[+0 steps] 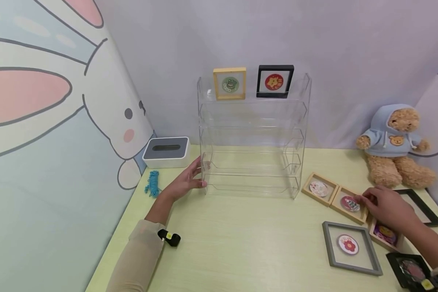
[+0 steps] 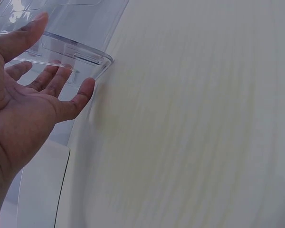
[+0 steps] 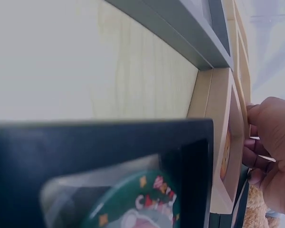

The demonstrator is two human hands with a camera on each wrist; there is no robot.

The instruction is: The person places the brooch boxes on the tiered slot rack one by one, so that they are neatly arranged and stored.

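Note:
A clear acrylic display rack (image 1: 252, 188) with several tiers stands in the middle of the table. My left hand (image 1: 184, 182) is at its lower left side, fingers spread and loosely extended around the edge. In the left wrist view the thumb and fingers lie on either side of the rack's corner (image 2: 104, 59). Far to the right, my right hand (image 1: 392, 209) pinches the right edge of a light wooden frame (image 1: 344, 215) that holds a red round badge. Its thumb and curled fingers show at the frame's edge in the right wrist view.
Two framed badges, one wooden (image 1: 230, 97) and one black (image 1: 271, 95), stand on the top tier. Around my right hand lie another wooden frame (image 1: 315, 196), a grey frame (image 1: 354, 267) and black frames. A teddy bear (image 1: 390, 142), tissue box (image 1: 166, 160) and blue cord (image 1: 153, 184) sit nearby.

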